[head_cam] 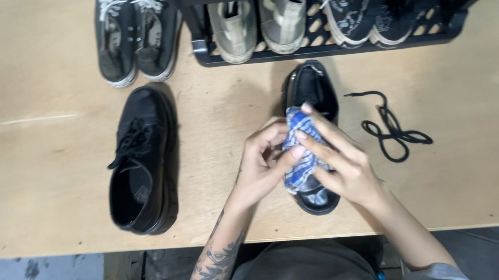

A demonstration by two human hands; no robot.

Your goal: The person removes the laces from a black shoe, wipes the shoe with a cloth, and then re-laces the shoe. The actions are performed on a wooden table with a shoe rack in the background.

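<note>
Blue-and-white checked cloth (301, 153) pinched in both hands over a black shoe (311, 90) near the tabletop's (37, 181) front edge, centre. Left hand (264, 166) grips the cloth's side; right hand (341, 161) presses it flat. Loose black lace (391, 128) just right; second black shoe (143, 160) well left.
</note>
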